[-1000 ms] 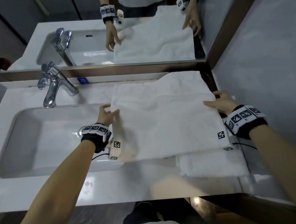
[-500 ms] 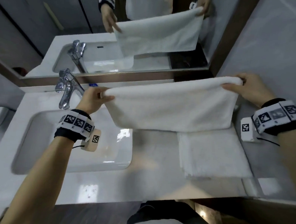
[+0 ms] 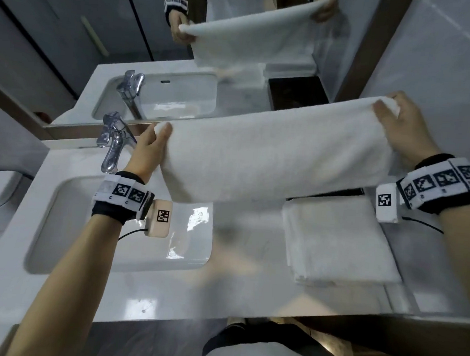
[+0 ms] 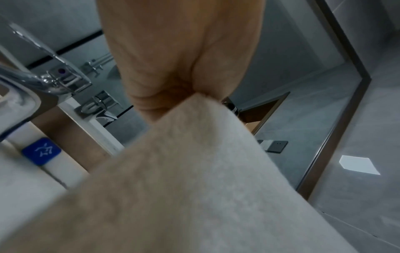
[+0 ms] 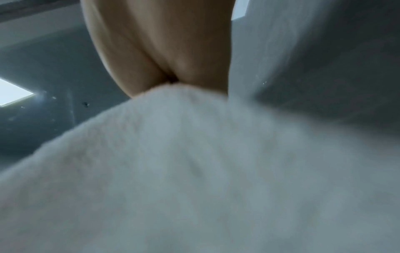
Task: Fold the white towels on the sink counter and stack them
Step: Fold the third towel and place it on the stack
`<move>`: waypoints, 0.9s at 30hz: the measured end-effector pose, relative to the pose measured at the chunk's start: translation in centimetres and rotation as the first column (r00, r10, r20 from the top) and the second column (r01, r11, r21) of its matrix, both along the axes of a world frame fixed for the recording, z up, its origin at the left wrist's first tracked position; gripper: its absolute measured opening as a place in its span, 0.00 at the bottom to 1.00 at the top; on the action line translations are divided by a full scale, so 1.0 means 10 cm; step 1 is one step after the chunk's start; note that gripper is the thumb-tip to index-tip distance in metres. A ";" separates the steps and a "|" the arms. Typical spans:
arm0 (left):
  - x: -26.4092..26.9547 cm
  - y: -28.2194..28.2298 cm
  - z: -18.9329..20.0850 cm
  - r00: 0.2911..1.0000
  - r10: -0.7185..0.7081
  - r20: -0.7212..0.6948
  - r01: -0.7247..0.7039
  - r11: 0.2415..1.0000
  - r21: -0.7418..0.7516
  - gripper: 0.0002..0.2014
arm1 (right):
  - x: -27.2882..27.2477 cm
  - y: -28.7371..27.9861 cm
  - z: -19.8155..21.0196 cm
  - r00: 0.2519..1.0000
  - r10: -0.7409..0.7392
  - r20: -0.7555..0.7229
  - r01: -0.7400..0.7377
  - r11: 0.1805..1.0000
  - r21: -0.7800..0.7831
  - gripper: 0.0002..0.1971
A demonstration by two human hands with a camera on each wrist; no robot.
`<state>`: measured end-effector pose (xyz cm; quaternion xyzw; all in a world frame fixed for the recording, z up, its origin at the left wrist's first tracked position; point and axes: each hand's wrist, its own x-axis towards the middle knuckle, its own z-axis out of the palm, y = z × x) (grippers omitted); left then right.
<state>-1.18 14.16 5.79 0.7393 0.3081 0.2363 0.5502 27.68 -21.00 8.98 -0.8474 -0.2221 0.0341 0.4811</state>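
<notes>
A white towel [image 3: 276, 155] hangs in the air above the counter, doubled over and stretched between my two hands. My left hand [image 3: 153, 142] pinches its left top corner near the faucet. My right hand [image 3: 394, 124] pinches its right top corner by the wall. In the left wrist view my fingers [image 4: 173, 68] close on the towel's corner [image 4: 194, 154]. The right wrist view shows the same pinch, with the towel [image 5: 194, 171] filling the lower frame. A folded white towel [image 3: 337, 239] lies flat on the counter at the right, below the hanging one.
A white basin [image 3: 60, 222] is sunk in the counter [image 3: 221, 295] at the left, with a chrome faucet [image 3: 112, 145] behind it. A mirror [image 3: 71, 44] runs along the back. A grey wall [image 3: 441, 66] bounds the right side.
The towel lay flat on the counter a second ago. Both hands took its corners and lifted it, and it now hangs higher and slightly further left than half a second ago.
</notes>
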 end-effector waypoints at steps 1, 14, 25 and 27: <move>0.04 0.02 -0.04 1.000 0.012 -0.023 -0.013 1.000 -0.013 0.12 | 0.03 0.02 -0.04 1.000 -0.011 -0.023 0.011 1.000 -0.004 0.09; 0.21 0.14 -0.47 0.980 0.002 -0.201 0.009 0.999 0.053 0.10 | 0.24 0.13 -0.35 0.995 -0.030 -0.093 0.019 0.993 -0.114 0.10; 0.56 0.39 -0.20 0.997 0.007 -0.075 0.008 0.981 0.193 0.06 | 0.54 0.37 -0.15 0.999 0.009 -0.051 -0.012 0.998 -0.060 0.16; 0.56 0.39 -0.14 0.999 0.012 0.053 -0.024 0.970 0.243 0.03 | 0.55 0.36 -0.12 1.000 0.003 0.001 -0.003 0.999 -0.038 0.15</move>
